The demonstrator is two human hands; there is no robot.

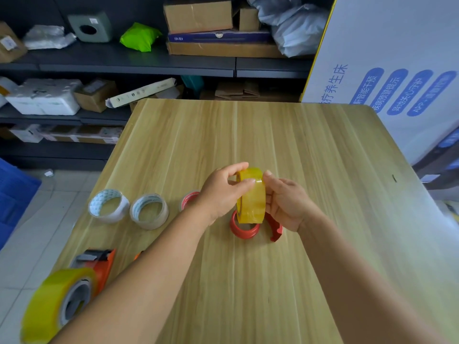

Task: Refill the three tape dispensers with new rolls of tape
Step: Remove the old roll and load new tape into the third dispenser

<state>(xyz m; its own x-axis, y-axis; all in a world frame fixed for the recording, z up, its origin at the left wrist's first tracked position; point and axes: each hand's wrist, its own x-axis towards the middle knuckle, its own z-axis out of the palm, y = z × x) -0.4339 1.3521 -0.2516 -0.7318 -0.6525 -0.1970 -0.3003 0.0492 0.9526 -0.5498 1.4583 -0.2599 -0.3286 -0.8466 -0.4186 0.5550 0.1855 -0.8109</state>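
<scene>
**Yellow roll held over red dispenser**

Translucent yellow tape roll [250, 197] gripped upright between left hand [221, 192] and right hand [285, 202], fingers [244, 182] curled onto its rim. Directly beneath, red plastic ring-shaped tape dispenser [244, 230] on the pale wooden bench [310, 145].

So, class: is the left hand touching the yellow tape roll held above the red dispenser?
Touching. The head view shows the left hand with its thumb and fingertips pressed on the yellow tape roll.
</scene>
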